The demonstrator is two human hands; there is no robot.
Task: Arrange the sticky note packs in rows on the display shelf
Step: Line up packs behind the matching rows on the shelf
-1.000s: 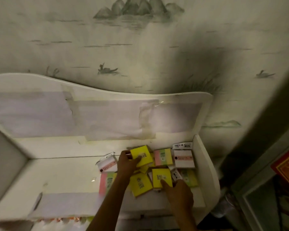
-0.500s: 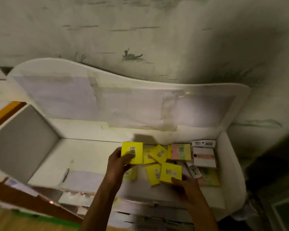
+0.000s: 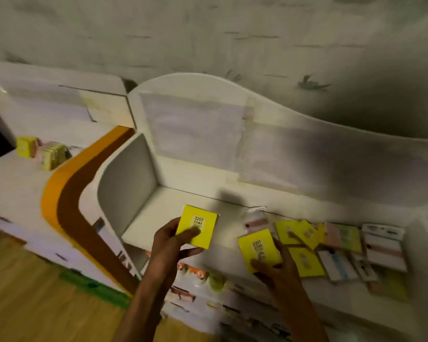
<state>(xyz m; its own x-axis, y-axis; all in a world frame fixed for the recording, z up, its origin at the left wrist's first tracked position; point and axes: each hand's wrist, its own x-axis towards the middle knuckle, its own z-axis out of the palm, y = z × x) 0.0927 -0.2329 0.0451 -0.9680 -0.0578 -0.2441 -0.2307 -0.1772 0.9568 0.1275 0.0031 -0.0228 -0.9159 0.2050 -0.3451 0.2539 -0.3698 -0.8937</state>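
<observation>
Now left hand [image 3: 169, 243] pinching yellow pack [image 3: 197, 226], right hand [image 3: 277, 269] gripping another pack [image 3: 258, 248]

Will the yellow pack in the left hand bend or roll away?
Probably not: the yellow pack looks flat, square and stays straight in the left hand. Its wrapper seems glossy, so it might slip. Flat sides mean it should slide, not roll.
</observation>
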